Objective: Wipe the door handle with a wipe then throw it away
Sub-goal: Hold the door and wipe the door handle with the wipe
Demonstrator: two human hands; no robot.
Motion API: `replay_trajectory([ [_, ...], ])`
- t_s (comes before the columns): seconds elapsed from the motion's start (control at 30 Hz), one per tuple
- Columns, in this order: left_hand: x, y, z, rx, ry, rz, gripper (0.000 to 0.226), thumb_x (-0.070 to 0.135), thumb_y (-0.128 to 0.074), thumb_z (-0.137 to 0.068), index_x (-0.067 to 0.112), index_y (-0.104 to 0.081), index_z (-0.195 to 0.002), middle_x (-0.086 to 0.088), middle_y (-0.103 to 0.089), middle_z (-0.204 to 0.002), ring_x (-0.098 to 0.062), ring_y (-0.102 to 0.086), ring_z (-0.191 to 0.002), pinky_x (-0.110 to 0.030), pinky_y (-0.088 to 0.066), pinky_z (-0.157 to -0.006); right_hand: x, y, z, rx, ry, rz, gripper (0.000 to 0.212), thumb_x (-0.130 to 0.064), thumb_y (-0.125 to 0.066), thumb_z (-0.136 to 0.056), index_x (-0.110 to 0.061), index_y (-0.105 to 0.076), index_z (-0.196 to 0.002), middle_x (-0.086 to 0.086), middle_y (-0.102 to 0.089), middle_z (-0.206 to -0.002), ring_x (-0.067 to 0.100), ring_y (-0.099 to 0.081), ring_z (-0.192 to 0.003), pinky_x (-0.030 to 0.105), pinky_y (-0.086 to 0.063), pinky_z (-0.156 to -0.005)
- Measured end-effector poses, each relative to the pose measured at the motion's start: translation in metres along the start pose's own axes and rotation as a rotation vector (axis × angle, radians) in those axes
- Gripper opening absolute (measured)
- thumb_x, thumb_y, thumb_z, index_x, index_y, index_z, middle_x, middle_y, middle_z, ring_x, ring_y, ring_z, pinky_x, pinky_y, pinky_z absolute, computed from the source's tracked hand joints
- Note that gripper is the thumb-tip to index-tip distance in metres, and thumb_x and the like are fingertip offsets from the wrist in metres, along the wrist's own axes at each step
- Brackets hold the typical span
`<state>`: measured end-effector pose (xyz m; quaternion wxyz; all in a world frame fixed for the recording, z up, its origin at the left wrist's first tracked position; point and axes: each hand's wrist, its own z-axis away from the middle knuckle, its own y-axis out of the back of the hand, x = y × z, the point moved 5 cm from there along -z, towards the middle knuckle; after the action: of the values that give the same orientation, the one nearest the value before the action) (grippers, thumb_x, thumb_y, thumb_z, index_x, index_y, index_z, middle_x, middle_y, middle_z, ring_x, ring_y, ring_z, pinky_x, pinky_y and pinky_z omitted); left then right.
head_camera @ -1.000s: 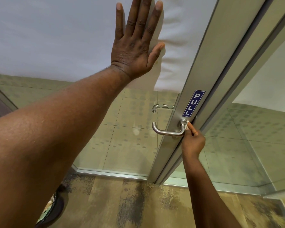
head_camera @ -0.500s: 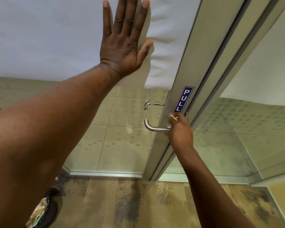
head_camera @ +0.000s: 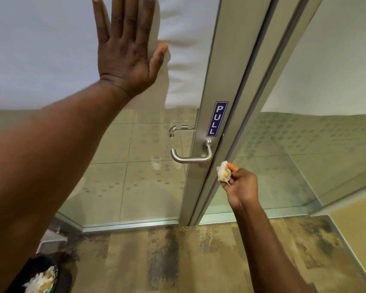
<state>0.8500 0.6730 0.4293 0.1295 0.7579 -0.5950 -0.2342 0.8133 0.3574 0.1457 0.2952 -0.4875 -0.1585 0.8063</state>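
A brushed-metal lever door handle (head_camera: 190, 158) sticks out from the aluminium door frame, below a blue PULL sticker (head_camera: 217, 119). My right hand (head_camera: 240, 185) is just right of and below the handle, apart from it, pinching a crumpled white wipe (head_camera: 223, 171) between thumb and fingers. My left hand (head_camera: 127, 53) is pressed flat, fingers spread, against the frosted upper part of the glass door. A black bin (head_camera: 51, 278) with crumpled white paper in it stands on the floor at the bottom left.
A second handle (head_camera: 178, 129) shows through the glass on the door's far side. A glass side panel (head_camera: 304, 157) runs to the right of the frame. Patterned brown carpet (head_camera: 178, 261) covers the floor in front of the door.
My right hand with the wipe has come off the handle's base and dropped down to the right, leaving the handle uncovered. My left hand stays flat on the glass.
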Motion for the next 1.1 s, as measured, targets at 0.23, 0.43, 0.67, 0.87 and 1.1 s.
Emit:
replay_trajectory([
  [0.23,-0.001,0.003,0.001,-0.027,0.008,0.024,0.077,0.061,-0.022,-0.111,0.007,-0.015,-0.166,-0.028,-0.018,-0.168,-0.046,-0.018,-0.156,-0.068,-0.010,-0.121,0.008,-0.001,0.010,-0.168,-0.095,-0.291,0.050,0.019,-0.045,-0.076,-0.001,-0.064,-0.119,0.021,-0.076,-0.110,0.031,-0.078,-0.093,0.040,-0.064,-0.080],
  [0.43,-0.001,0.002,0.001,-0.012,0.003,0.021,0.077,0.061,-0.023,-0.111,0.007,-0.016,-0.166,-0.027,-0.020,-0.168,-0.046,-0.019,-0.155,-0.069,-0.012,-0.121,0.010,0.001,0.014,-0.211,-0.025,0.008,0.033,-0.003,-0.064,-0.095,-0.005,-0.067,-0.128,0.012,-0.076,-0.110,0.022,-0.075,-0.096,0.045,-0.062,-0.084],
  [0.67,-0.002,-0.003,0.001,0.034,-0.003,0.007,0.075,0.060,-0.026,-0.112,0.007,-0.019,-0.164,-0.028,-0.025,-0.166,-0.046,-0.025,-0.153,-0.071,-0.018,-0.119,0.003,0.008,0.019,-0.035,0.096,0.342,0.065,-0.029,-0.089,-0.071,0.003,-0.065,-0.122,0.019,-0.075,-0.109,0.026,-0.076,-0.097,0.042,-0.063,-0.076],
  [0.87,-0.004,-0.005,0.002,0.040,0.000,0.013,0.074,0.060,-0.026,-0.112,0.008,-0.018,-0.164,-0.028,-0.025,-0.166,-0.046,-0.025,-0.153,-0.071,-0.019,-0.119,0.007,0.007,0.020,-0.062,-0.054,0.115,0.040,-0.038,-0.072,-0.091,-0.009,-0.063,-0.117,0.016,-0.076,-0.110,0.029,-0.077,-0.095,0.045,-0.063,-0.073],
  [1.1,-0.003,-0.006,0.002,0.052,-0.003,0.004,0.073,0.060,-0.027,-0.112,0.009,-0.020,-0.164,-0.027,-0.027,-0.166,-0.046,-0.026,-0.153,-0.071,-0.020,-0.119,0.004,0.002,0.019,-0.135,-0.021,0.020,0.028,-0.028,-0.074,-0.089,-0.010,-0.066,-0.108,0.009,-0.076,-0.098,0.020,-0.075,-0.083,0.039,-0.062,-0.069],
])
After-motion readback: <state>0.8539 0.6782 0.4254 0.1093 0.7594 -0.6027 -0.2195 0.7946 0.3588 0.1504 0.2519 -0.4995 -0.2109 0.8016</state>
